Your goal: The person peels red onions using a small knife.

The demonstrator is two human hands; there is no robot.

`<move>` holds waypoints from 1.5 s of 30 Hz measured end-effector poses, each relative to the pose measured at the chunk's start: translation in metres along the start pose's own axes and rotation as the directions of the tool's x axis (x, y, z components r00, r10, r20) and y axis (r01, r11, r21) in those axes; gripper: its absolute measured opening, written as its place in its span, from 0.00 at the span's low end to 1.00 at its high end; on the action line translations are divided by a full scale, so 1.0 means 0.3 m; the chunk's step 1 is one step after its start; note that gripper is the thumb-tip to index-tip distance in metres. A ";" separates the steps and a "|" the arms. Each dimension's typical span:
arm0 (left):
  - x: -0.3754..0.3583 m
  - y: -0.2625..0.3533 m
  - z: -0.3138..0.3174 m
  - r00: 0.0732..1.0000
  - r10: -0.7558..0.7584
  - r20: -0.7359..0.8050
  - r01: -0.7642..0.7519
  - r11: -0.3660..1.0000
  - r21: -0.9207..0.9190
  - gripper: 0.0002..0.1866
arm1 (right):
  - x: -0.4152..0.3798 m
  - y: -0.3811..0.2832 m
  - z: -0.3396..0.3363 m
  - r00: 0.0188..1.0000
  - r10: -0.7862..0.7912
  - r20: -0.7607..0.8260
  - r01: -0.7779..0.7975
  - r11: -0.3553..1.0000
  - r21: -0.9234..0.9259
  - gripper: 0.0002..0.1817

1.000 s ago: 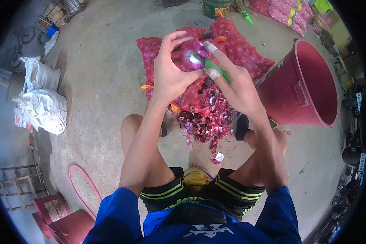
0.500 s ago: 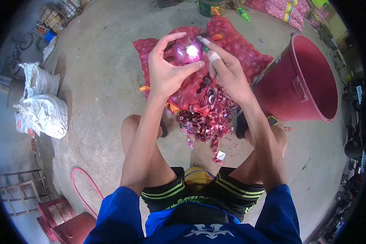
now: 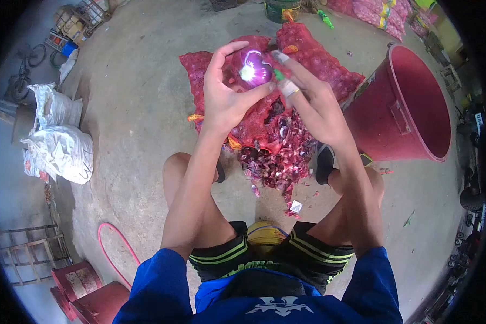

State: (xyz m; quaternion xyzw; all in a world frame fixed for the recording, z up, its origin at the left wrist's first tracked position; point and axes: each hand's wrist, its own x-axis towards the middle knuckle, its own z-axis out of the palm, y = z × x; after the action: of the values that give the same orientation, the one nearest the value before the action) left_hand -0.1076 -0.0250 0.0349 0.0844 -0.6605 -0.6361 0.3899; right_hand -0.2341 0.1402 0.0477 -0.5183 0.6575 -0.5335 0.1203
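A shiny purple-red onion (image 3: 257,69) sits in my left hand (image 3: 227,100), held between the curled fingers and the thumb, with a pale bright end showing. Close to the onion's right side, my right hand (image 3: 321,105) grips a small green-handled tool (image 3: 278,74); its working end is blurred and I cannot make it out. White wrapping covers the thumb and a fingertip of that hand. Below both hands lie red mesh sacks (image 3: 329,67) of onions and a heap of loose onion skins (image 3: 281,159).
A large red plastic bin (image 3: 375,116) stands tilted at the right. White sacks (image 3: 65,154) are on the left floor, with a red stool-like object (image 3: 100,302) and a pink hose (image 3: 116,237) nearer. A green bucket (image 3: 281,12) and more filled sacks (image 3: 370,13) stand farther back.
The onion has turned in my left hand, its bright end shifting left and down. My right hand has moved slightly right and down, with its fingers spread more from the onion.
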 end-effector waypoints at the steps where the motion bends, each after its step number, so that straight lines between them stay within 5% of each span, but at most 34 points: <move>1: 0.000 0.004 0.005 1.000 0.024 -0.005 -0.023 0.999 0.036 0.44 | 0.002 -0.010 -0.003 1.000 -0.001 0.001 0.001 1.000 0.001 0.30; 7: 0.005 -0.014 0.000 0.987 0.154 -0.039 -0.142 0.964 0.224 0.42 | 0.011 -0.032 0.003 0.995 -0.019 0.102 0.033 0.990 -0.139 0.30; 9: 0.003 -0.015 0.002 0.985 0.161 -0.056 -0.143 0.958 0.249 0.42 | 0.022 0.005 0.032 0.967 -0.247 -0.061 0.234 0.958 -0.164 0.26; 11: 0.000 -0.011 0.008 0.983 0.170 -0.071 -0.145 0.951 0.274 0.43 | 0.026 0.011 0.035 0.980 -0.166 -0.109 0.152 0.980 -0.127 0.25; 16: -0.009 0.041 0.039 0.994 0.071 -0.079 -0.084 0.982 -0.171 0.44 | 0.046 0.079 0.000 0.977 0.156 -0.146 -0.139 0.983 0.117 0.26; 21: -0.004 0.028 0.015 0.997 0.070 -0.044 -0.074 0.990 -0.116 0.43 | 0.016 -0.001 -0.014 0.997 0.074 -0.018 -0.071 0.989 0.132 0.32; 23: -0.006 0.013 0.014 0.997 0.078 -0.026 -0.080 0.993 -0.083 0.43 | 0.008 -0.020 -0.005 0.996 -0.086 0.031 0.084 0.994 0.070 0.34; 24: -0.006 0.012 0.014 0.994 0.109 -0.024 -0.110 0.993 -0.034 0.43 | 0.008 -0.032 -0.015 0.996 0.012 0.091 -0.017 0.999 0.051 0.32; 26: -0.009 0.013 0.016 0.990 0.140 -0.017 -0.140 0.990 0.016 0.44 | 0.012 -0.029 -0.006 0.998 -0.038 0.049 0.036 0.999 0.041 0.30; 31: -0.007 0.015 0.028 1.000 -0.002 -0.019 -0.002 0.971 -0.240 0.46 | 0.042 0.031 0.025 0.969 -0.214 -0.126 0.221 0.974 0.045 0.24; 33: -0.006 0.011 0.005 0.998 -0.055 0.040 0.065 0.950 -0.305 0.46 | 0.040 0.040 0.014 0.989 0.021 -0.148 0.009 0.981 0.194 0.23; 38: -0.022 -0.007 -0.021 0.952 -0.205 0.227 0.302 0.751 -0.587 0.38 | 0.041 0.047 -0.027 0.976 0.181 -0.119 -0.149 0.960 0.238 0.23; 41: -0.021 0.001 -0.021 0.921 -0.285 0.266 0.387 0.583 -0.714 0.37 | 0.033 0.025 -0.026 0.990 -0.020 -0.141 0.036 0.993 0.112 0.22; 45: -0.023 -0.028 -0.009 0.929 -0.308 0.203 0.366 0.699 -0.614 0.35 | 0.036 0.038 -0.028 0.993 -0.007 -0.116 0.015 0.998 0.067 0.22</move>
State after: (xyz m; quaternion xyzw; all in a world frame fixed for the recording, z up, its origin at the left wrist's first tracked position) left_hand -0.1044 -0.0245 0.0241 0.0386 -0.3917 -0.8864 0.2436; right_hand -0.2513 0.1351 0.0459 -0.4857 0.6420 -0.5854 0.0964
